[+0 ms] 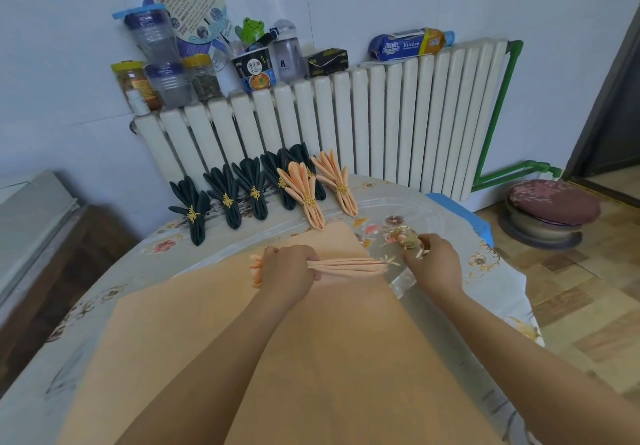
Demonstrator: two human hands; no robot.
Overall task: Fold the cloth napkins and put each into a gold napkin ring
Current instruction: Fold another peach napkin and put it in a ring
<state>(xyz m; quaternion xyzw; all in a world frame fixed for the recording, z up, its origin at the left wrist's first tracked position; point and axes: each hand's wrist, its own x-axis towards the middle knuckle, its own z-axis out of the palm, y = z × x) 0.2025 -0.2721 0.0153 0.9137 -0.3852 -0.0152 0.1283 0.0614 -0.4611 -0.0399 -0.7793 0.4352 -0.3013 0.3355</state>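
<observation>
The left hand (pixel 289 266) clamps the pleated peach napkin (pixel 346 266) at table centre, keeping its folds bunched, free end pointing to three o'clock. There the right hand (pixel 433 261) pinches a gold ring (pixel 408 236), likely to thread it on.

bright, even daylight | soft shadows | wide-angle edge bending | slight overall softness

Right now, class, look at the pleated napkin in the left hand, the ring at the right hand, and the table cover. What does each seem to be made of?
Pleated napkin: matte peach woven cloth; it keeps soft folds.
Ring: probably gold-coloured metal; it is thin and glints.
Table cover: floral cloth, apparently under clear glossy plastic; it shows sheen and reflections.
</observation>
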